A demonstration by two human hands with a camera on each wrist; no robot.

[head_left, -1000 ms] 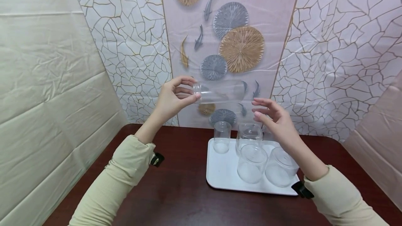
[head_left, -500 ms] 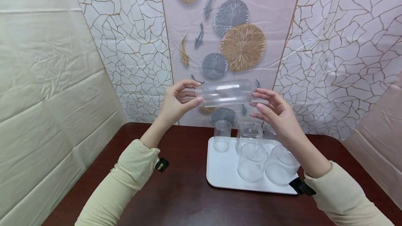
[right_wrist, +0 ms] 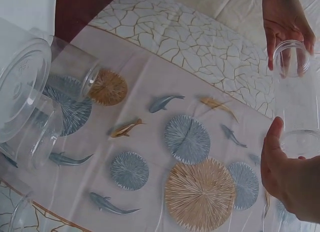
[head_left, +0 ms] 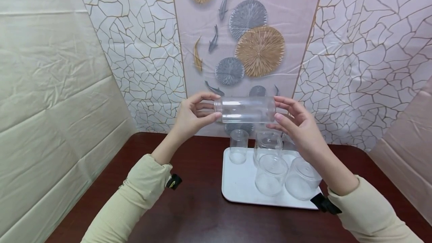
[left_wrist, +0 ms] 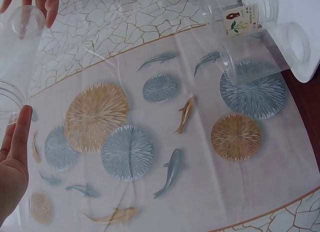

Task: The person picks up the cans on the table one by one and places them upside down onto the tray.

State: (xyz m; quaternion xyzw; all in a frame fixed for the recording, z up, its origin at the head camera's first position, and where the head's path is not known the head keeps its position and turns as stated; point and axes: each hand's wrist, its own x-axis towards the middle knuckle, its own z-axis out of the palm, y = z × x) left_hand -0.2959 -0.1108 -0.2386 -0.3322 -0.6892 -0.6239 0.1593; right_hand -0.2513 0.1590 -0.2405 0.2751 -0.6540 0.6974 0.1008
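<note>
A clear, tall jar (head_left: 248, 110) lies sideways in the air above the table, its threaded mouth to the left. My left hand (head_left: 195, 113) pinches the mouth end between thumb and fingers. At the base end, my right hand (head_left: 297, 123) holds the jar with thumb and fingers. The right wrist view shows the jar (right_wrist: 297, 99) between the right hand (right_wrist: 295, 179) and the left hand (right_wrist: 287, 24). In the left wrist view the left hand (left_wrist: 15, 162) is at the threaded rim.
Below, a white tray (head_left: 237, 190) stands on the dark red table (head_left: 189, 205). It bears several clear jars, among them a slim jar (head_left: 238, 147) and a wide jar (head_left: 271, 175). A label (left_wrist: 241, 20) shows on one jar. A patterned cloth (head_left: 209, 21) hangs behind.
The jar has come down a little and to the right, turning level. My right hand has closed in from apart and now holds its base; the left hand keeps its grip.
</note>
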